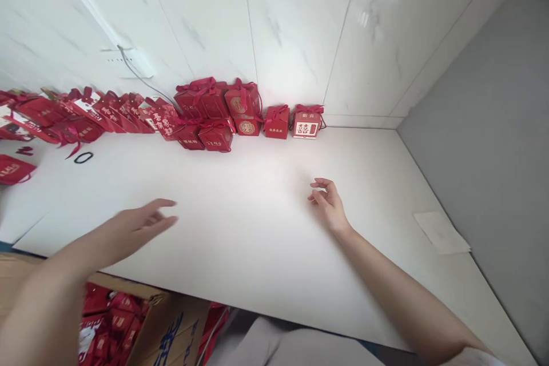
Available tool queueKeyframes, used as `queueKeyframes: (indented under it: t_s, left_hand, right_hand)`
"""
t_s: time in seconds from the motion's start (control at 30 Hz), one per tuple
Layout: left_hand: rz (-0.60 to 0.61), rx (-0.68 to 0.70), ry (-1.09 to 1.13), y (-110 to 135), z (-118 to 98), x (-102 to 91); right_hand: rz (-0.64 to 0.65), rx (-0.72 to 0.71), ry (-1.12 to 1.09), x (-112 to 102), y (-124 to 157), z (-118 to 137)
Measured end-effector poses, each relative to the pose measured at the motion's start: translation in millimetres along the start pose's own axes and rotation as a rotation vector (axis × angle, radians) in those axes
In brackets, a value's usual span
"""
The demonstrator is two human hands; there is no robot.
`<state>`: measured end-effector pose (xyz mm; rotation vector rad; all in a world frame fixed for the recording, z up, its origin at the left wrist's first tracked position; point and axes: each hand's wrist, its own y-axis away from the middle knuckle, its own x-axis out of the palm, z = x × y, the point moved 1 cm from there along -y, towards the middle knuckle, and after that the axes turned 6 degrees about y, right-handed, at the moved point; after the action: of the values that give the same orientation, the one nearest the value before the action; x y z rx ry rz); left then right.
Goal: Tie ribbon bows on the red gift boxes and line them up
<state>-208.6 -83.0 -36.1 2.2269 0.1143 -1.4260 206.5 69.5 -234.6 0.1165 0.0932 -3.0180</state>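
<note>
boxes (203,106), red, ribboned, along far side of bench (240,211); left hand (141,223), over bench at left, grip wide, fingers parted; right hand (329,206), at right, grip half-wide, fingers loosely curled.

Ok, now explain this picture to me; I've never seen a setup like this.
There is no machine here. A camera worn on a person's head looks forward and down, so you see their own bare arms. The left hand and right hand are over a white table, and neither holds anything. Small red boxes with ribbons line the wall. A dark ring lies at left, white paper at right. Below the near edge, a cardboard box contains more red packages.
</note>
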Motion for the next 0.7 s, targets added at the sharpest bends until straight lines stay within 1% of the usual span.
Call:
queueKeyframes:
  t_s: [0.03,0.07,0.1,0.13,0.17,0.2,0.27,0.3,0.33,0.37,0.4,0.47,0.5,0.53,0.6,0.63,0.7]
  left_hand:
    - [0.166,0.051,-0.023,-19.9,-18.1,5.8]
    - [0.244,0.062,-0.054,-41.0,-35.4,10.0]
    - [0.243,0.099,-0.077,-62.9,-51.5,12.3]
    - [0.190,0.130,-0.097,-85.3,-65.7,13.0]
    - [0.078,0.152,-0.087,-107.7,-77.9,12.0]
    - [-0.044,0.184,-0.056,-129.4,-88.1,10.4]
    - [-0.359,0.231,0.014,-169.4,-103.1,7.1]
    - [-0.488,0.269,0.034,-187.1,-108.7,7.3]
    - [-0.564,0.276,0.046,-203.2,-113.2,9.5]
    - [-0.591,0.243,0.055,-217.6,-116.5,13.8]
    - [-0.571,0.190,0.059,-230.3,-118.9,19.7]
    - [-0.504,0.099,0.066,-249.1,-121.7,34.3]
    - [-0.506,0.083,0.074,-255.3,-122.3,41.3]
    - [-0.539,0.084,0.095,-259.5,-122.3,47.2]
    - [-0.656,0.103,0.153,-263.0,-120.5,54.8]
    - [-0.711,0.108,0.182,-263.1,-118.8,56.3]
    - [-0.778,0.093,0.218,-261.4,-114.7,55.5]
  right_hand:
    - [0.002,0.002,-0.002,0.7,-0.4,0.4]
    - [0.005,0.005,-0.001,1.3,-0.8,0.8]
    - [0.010,0.009,-0.001,1.9,-1.1,1.3]
    - [0.013,0.012,-0.002,2.4,-1.4,2.0]
    - [0.015,0.013,-0.005,2.8,-1.6,2.7]
    - [0.018,0.015,-0.008,3.3,-1.8,3.5]
    - [0.021,0.019,-0.011,4.0,-2.1,4.9]
    - [0.024,0.021,-0.008,4.3,-2.2,5.5]
    - [0.028,0.022,-0.003,4.6,-2.3,5.9]
    - [0.033,0.023,0.004,4.9,-2.5,6.1]
    - [0.035,0.023,0.010,5.0,-2.7,6.0]
    - [0.034,0.019,0.016,5.3,-3.2,5.2]
    - [0.030,0.017,0.015,5.3,-3.5,4.7]
    - [0.028,0.016,0.013,5.4,-3.8,4.1]
    - [0.030,0.013,0.013,5.4,-4.2,3.4]
    - [0.033,0.011,0.016,5.5,-4.3,3.4]
    - [0.038,0.009,0.022,5.5,-4.1,3.7]
